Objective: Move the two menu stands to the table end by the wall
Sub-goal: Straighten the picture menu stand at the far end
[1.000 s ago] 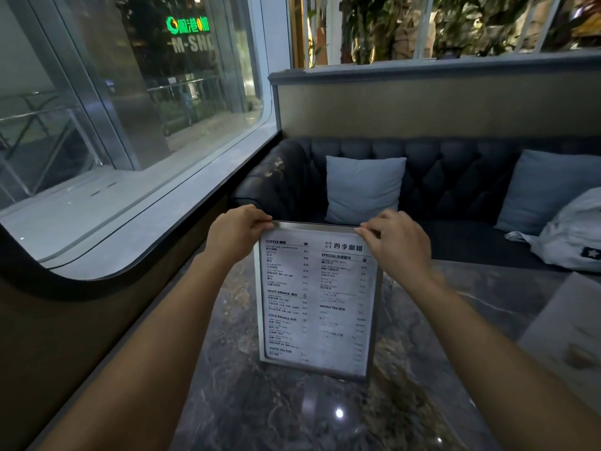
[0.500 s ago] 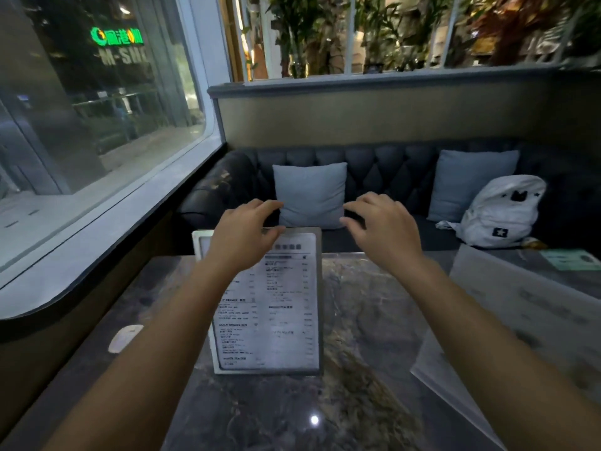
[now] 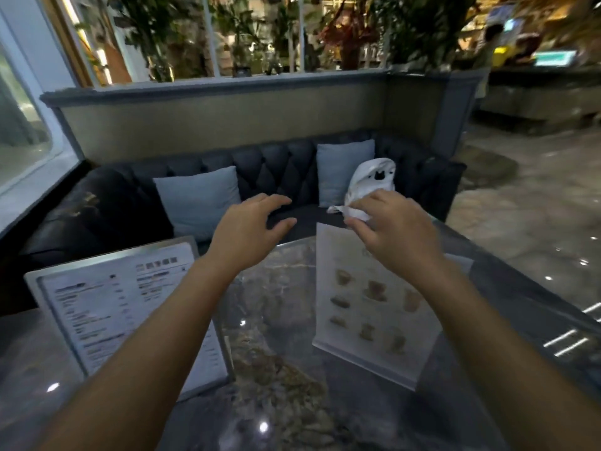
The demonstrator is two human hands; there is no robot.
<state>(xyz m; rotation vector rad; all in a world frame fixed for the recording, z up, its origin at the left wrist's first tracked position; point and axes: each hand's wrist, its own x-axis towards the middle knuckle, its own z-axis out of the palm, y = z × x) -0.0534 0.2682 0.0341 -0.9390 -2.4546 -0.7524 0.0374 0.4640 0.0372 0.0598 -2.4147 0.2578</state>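
Tabletop [image 3: 286,379]: dark polished marble; likely slick
Left hand [image 3: 247,236]: fingers spread, holding nothing; framed menu stand [image 3: 107,314] below-left of fingertips
Right hand [image 3: 393,232]: curled, empty; fingertips at top edge of clear menu stand [image 3: 367,307]
Handling: probably light, rigid; pinch top edge

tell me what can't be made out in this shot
Head view only:
- text menu stand: print blurred; left forearm hides its right part.
- picture menu stand: item photos smeared, captions unreadable.
- right hand: contact with that stand's top edge unclear.
- white bag: lower part hidden by the right hand.
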